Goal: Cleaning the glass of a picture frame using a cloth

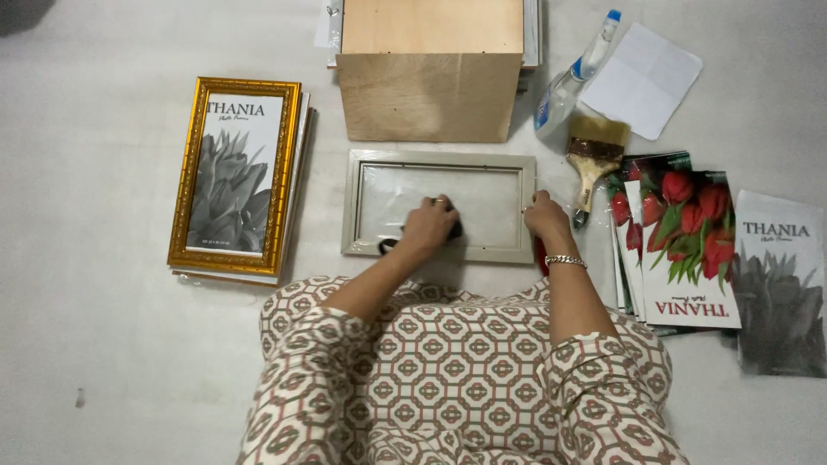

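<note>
Pale floor carried a grey frame; left hand pinched a dark cloth on its glass, right hand gripped its edge.

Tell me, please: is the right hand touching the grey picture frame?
Touching. The head view shows the right hand resting on the right edge of the grey picture frame, with no gap visible between them.

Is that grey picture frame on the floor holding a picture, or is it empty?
Empty: the grey frame shows only clear glass with pale floor behind it, no print inside.
</note>
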